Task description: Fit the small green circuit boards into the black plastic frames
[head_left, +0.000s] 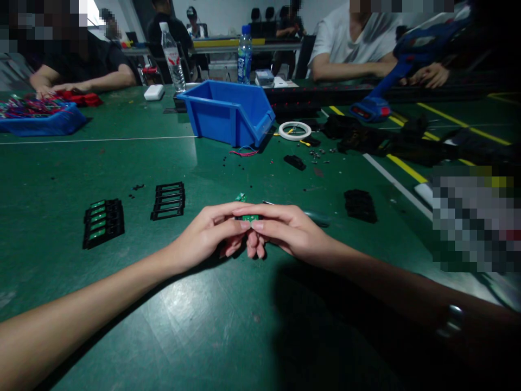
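My left hand and my right hand meet at the middle of the green table, both closed around a small green circuit board. Both thumbs press on its near edge, and the fingers hide most of it. Just beyond my fingertips lies another bit of green board. A screwdriver rests on the table behind my right hand, partly covered by it. To the left are a black frame with slots and a black holder with several green boards. Another black part lies to the right.
A blue bin stands ahead, near a white ring of tape and loose screws. A blue power drill stands at back right. A blue tray of wires is at far left. People sit across the table.
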Motion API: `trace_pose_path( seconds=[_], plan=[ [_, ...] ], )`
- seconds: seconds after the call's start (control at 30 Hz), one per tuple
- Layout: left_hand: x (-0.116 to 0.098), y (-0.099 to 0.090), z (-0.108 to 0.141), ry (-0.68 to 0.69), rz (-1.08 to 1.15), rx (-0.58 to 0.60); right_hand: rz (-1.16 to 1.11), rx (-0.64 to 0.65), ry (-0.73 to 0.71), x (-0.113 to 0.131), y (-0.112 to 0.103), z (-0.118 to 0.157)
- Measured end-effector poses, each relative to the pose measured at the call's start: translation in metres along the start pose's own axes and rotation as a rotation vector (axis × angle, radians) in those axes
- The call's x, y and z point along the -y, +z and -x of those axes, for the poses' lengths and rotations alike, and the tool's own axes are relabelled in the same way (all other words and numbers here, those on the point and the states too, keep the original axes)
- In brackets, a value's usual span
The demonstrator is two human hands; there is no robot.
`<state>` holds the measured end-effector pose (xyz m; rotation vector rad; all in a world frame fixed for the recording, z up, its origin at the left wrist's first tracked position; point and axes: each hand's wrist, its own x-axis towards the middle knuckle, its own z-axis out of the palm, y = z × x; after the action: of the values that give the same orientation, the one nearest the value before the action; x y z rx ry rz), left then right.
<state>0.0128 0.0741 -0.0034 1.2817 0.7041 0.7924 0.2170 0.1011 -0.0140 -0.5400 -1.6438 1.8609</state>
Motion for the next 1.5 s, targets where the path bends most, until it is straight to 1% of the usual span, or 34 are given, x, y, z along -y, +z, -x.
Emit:
trace_pose_path(
  seconds=[0.33, 0.53, 0.73, 0.83, 1.1, 1.3, 1.5],
  plan=[
    [0.0007, 0.0007, 0.0, 0.01, 0.095, -0.011, 0.004, 0.002, -0.003, 0.0015, 0.0003, 0.001],
    [0.0021, 0.0012, -0.0012, 0.01, 0.039, -0.045, 0.004, -0.012, -0.002, 0.0017, 0.0006, -0.0007],
    [0.0032, 0.0019, -0.0006, 0.028, 0.002, -0.081, -0.001, -0.061, 0.028, 0.0038, 0.0025, -0.0018],
    [0.0026, 0.0023, -0.0001, 0.033, -0.013, -0.075, -0.003, -0.075, 0.029, 0.0042, 0.0031, -0.0015],
    [0.0021, 0.0026, -0.0011, 0.043, -0.054, -0.055, 0.004, -0.064, 0.01, -0.0003, -0.0006, -0.0009],
    [0.0003, 0.0041, -0.0005, 0.036, -0.093, -0.057, 0.026, -0.028, -0.041, 0.0002, -0.0007, -0.0024],
    [0.0016, 0.0025, 0.0013, 0.02, -0.083, -0.07, 0.024, -0.044, -0.018, 0.001, 0.0024, -0.0017]
  ],
)
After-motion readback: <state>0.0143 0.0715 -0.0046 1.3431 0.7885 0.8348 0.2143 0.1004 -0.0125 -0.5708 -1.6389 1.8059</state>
